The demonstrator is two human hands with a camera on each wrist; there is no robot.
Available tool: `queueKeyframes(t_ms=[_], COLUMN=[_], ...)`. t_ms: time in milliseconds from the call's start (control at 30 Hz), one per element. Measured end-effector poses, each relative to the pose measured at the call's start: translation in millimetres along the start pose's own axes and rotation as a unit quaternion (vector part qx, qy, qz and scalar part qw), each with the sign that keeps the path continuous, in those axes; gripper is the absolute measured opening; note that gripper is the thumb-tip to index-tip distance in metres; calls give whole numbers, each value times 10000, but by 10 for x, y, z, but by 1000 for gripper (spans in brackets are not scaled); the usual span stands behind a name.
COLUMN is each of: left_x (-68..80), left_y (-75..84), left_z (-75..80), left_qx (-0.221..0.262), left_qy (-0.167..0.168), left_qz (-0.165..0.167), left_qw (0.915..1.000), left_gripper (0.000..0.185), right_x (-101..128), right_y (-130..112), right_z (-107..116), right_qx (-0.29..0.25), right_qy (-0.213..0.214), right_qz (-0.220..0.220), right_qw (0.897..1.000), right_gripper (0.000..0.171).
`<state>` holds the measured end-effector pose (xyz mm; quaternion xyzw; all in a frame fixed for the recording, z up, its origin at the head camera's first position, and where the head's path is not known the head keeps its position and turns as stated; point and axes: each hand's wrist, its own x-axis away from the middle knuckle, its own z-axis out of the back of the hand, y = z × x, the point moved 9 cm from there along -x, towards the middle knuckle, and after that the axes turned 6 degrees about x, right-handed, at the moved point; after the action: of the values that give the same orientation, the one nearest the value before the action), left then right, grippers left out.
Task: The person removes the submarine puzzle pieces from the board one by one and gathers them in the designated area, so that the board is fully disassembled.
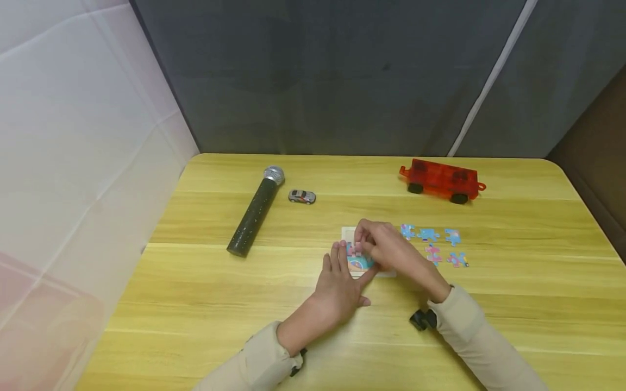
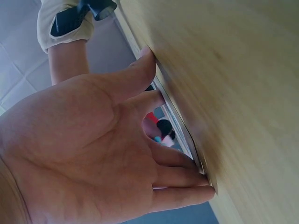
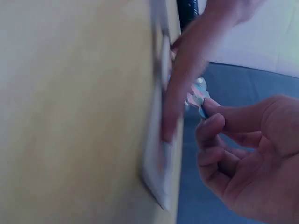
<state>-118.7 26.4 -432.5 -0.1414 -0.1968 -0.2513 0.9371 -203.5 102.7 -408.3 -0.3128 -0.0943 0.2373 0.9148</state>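
With my left hand (image 1: 339,285) lying flat and open-fingered to pin the puzzle tray (image 1: 348,234) near the desk's middle, I pinch one puzzle piece (image 3: 198,97) in my right hand (image 1: 386,244) just above it, and should line its tabs up before pressing down.
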Motion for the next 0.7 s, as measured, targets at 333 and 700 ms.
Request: queueKeyframes(t_ms=[333,700], left_x=[3,14], left_y=[-7,5], left_z=[-3,19], left_qx=[-114,26], left_qy=[125,133], left_qz=[77,-5], left_qw=[9998,9999], left_gripper=[76,76], right_x=[289,332], right_y=[522,656], right_z=[479,506], right_qx=[313,1283], right_qy=[-1122,-1044], right_qz=[-495,-1080], right_qw=[9920,9803], right_gripper=[16,12])
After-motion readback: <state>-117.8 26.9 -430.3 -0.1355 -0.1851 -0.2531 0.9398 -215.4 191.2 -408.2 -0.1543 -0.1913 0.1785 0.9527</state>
